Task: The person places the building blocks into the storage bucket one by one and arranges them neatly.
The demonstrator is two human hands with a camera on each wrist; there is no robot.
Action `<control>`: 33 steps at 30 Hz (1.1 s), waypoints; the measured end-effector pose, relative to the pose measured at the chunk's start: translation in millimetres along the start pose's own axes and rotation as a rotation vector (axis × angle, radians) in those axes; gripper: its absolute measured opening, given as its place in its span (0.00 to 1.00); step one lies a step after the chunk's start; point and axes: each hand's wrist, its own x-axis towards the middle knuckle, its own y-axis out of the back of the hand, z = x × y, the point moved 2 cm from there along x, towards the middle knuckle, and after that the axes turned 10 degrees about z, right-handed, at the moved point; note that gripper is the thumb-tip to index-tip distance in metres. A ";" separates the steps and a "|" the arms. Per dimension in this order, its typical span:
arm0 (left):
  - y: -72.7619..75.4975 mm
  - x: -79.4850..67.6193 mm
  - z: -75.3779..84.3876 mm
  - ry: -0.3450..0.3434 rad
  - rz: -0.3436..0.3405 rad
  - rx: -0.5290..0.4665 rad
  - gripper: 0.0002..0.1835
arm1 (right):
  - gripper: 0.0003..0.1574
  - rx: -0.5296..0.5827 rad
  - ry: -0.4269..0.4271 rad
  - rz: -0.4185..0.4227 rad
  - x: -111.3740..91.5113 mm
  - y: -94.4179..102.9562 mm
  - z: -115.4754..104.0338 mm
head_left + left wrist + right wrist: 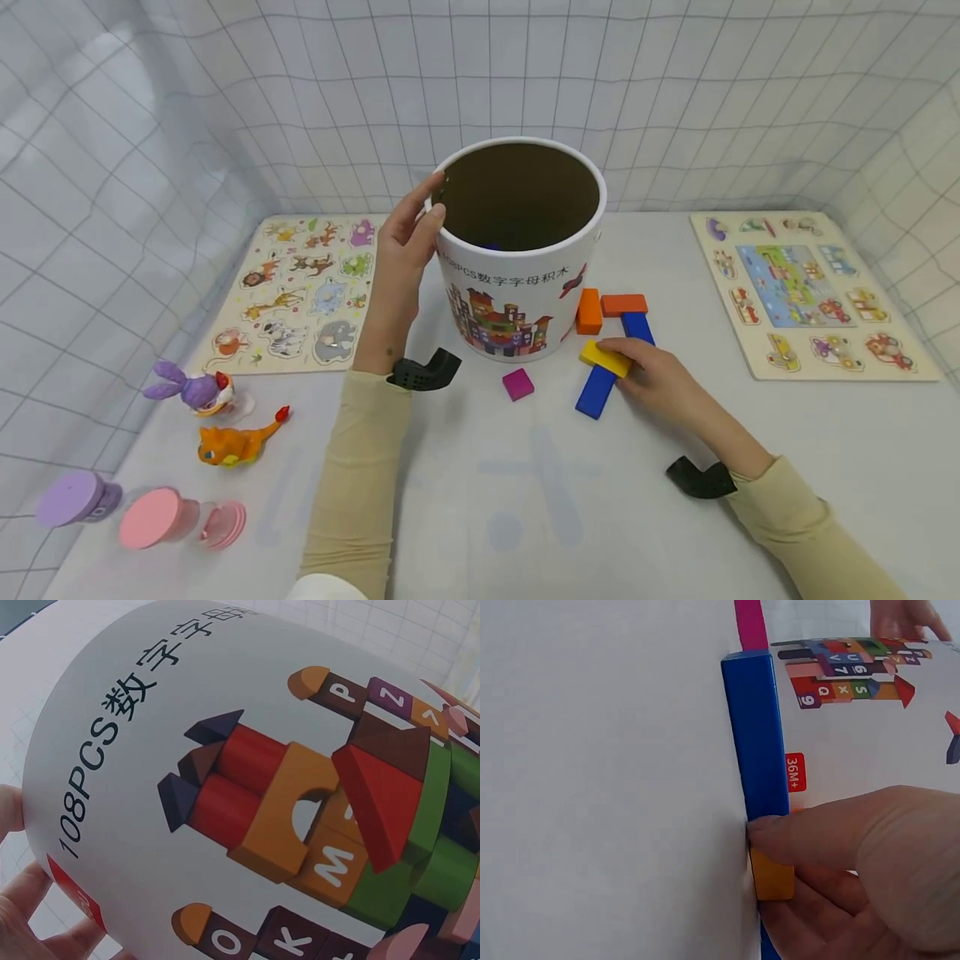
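Note:
A large white bucket (517, 287) with printed block pictures stands upright in the middle of the table. My left hand (408, 258) holds its left rim; in the left wrist view, fingers (26, 900) touch the bucket's wall. Right of the bucket my right hand (663, 383) pinches a yellow block (604, 358) between thumb and fingers. A blue block (596, 392) lies right by the yellow one, partly covered by it in the head view. Beyond the right hand are a second blue block (637, 327), a red-orange block (624, 305) and an orange block (589, 312).
A magenta block (518, 384) lies in front of the bucket. Wooden puzzle boards stand left (300, 292) and right (802, 292). On the left are a purple figure (197, 392), an orange figure (232, 446), and purple (71, 498) and pink (153, 517) lidded tubs.

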 end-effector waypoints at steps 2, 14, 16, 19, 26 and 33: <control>-1.5 -1.9 4.3 0.000 -0.001 -0.003 0.23 | 0.29 0.001 -0.019 0.020 0.0 -0.2 0.7; -4.5 -6.8 15.8 0.006 0.002 0.003 0.23 | 0.18 0.365 -0.291 -0.001 1.9 7.9 5.5; -4.6 -6.4 14.9 0.006 0.001 0.002 0.23 | 0.19 0.425 -0.334 0.000 1.3 14.9 2.1; -4.8 -4.6 11.4 0.006 -0.007 -0.002 0.23 | 0.19 0.520 -0.321 0.014 0.9 32.4 -9.7; -0.8 1.6 -2.9 0.003 -0.008 -0.009 0.22 | 0.16 0.753 -0.024 0.138 28.7 85.2 -75.2; 2.1 2.6 -7.5 -0.016 0.009 -0.004 0.22 | 0.17 0.558 -0.072 0.235 100.9 100.0 -130.8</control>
